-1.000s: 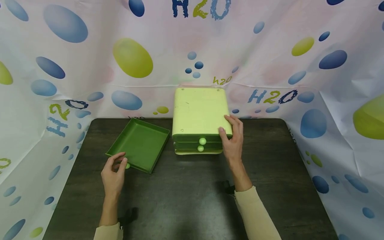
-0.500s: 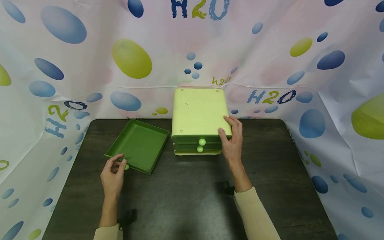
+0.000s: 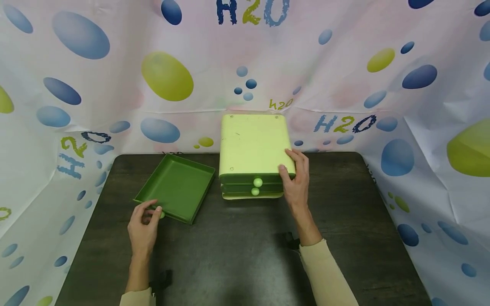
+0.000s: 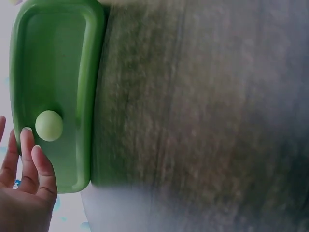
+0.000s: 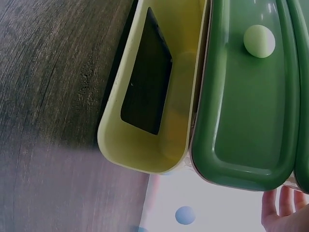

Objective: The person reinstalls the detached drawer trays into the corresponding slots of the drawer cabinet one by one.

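Observation:
A pale yellow-green drawer cabinet (image 3: 252,144) stands at the table's back, with two green drawers in its upper slots, each with a round light knob (image 3: 258,182). Its bottom slot (image 5: 178,82) is bare inside. My right hand (image 3: 297,185) holds the cabinet's front right corner, fingers bent over the top edge, thumb at the front. Left of the cabinet, a loose green drawer (image 3: 181,185) lies turned at an angle. My left hand (image 3: 142,227) is at its front, fingertips beside the knob (image 4: 49,125) and near the upper rim, fingers loosely bent.
The dark wooden table (image 3: 229,255) reaches toward me in front of both things. Behind it and at the sides hangs a white curtain (image 3: 210,51) printed with blue and green ovals and "H2O" lettering.
The whole head view shifts very slightly. Both hands, the loose drawer and the cabinet keep the same places relative to each other.

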Demonstrator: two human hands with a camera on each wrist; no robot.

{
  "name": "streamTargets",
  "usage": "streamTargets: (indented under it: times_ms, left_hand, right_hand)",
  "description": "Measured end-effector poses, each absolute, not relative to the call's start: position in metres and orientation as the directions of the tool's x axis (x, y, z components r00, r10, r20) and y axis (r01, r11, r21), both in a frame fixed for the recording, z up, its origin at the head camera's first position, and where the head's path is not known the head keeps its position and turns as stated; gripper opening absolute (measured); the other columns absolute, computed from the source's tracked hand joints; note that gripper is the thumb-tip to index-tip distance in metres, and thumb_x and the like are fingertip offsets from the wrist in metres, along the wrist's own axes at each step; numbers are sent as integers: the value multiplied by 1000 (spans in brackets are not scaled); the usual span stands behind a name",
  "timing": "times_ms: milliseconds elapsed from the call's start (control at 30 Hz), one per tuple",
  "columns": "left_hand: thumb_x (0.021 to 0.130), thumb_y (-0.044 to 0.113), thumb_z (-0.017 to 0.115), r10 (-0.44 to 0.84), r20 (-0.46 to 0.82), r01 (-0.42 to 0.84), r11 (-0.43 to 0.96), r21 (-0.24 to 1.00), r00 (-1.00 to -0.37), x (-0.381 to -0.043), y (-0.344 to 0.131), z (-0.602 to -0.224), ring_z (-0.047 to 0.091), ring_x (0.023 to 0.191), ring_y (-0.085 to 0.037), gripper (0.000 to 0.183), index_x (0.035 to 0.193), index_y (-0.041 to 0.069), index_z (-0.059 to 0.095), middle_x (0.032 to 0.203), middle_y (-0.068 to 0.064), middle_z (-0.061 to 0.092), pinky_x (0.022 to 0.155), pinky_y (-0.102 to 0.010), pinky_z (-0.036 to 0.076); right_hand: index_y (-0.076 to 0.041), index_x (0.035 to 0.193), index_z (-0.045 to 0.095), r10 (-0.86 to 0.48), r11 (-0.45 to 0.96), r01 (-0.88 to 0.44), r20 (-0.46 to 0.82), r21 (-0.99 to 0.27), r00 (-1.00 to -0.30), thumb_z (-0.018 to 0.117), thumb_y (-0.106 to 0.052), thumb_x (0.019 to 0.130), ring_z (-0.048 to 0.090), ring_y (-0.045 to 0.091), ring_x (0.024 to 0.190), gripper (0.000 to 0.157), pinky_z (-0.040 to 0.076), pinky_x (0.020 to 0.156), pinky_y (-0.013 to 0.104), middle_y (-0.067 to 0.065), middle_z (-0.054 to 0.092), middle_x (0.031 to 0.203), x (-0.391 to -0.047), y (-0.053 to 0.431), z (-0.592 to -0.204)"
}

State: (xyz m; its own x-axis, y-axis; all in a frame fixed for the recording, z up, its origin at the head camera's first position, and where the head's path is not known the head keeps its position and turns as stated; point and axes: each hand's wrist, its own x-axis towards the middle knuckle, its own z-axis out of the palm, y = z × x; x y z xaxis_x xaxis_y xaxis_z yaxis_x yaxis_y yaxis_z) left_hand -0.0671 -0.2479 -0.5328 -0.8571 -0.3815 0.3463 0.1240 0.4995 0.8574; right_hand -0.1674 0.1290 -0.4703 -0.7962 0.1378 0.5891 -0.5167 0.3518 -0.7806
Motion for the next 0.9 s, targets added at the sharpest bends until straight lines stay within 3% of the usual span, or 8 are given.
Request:
streamTargets:
  times_ms: [167,400,500,900]
  left_hand:
    - [84,14,67,-370,350,120,522,845,-861,-72,-260,-553,52,87,-20,32,114,6,62,128,-6,46,67,-17,41]
    - [78,23,73,-393,342,47,595,802,-854,-77,-273,-573,49,92,-16,36,112,16,65,137,6,36,70,-22,39]
    - [76,21,75,-399,356,52,601,797,-845,-77,-274,-575,50,92,-16,36,110,15,66,137,6,37,69,-21,39]
    - [68,17,82,-365,387,86,624,777,-847,-78,-279,-579,50,88,-18,38,103,13,69,131,-2,40,67,-20,41]
  right_hand:
    - [-19,129,51,142,356,-507,582,-785,-801,58,-20,90,38,17,120,40,32,95,42,1,37,135,-177,135,-488]
    - [-6,128,51,137,341,-524,592,-781,-794,57,-12,90,40,24,117,39,33,93,44,15,38,132,-168,128,-470]
    - [0,126,50,136,331,-530,595,-781,-792,55,-7,89,40,29,116,38,33,93,46,22,37,130,-162,124,-461]
    - [3,125,50,134,353,-536,608,-767,-783,56,-4,88,39,33,117,38,32,94,48,26,37,129,-159,121,-458]
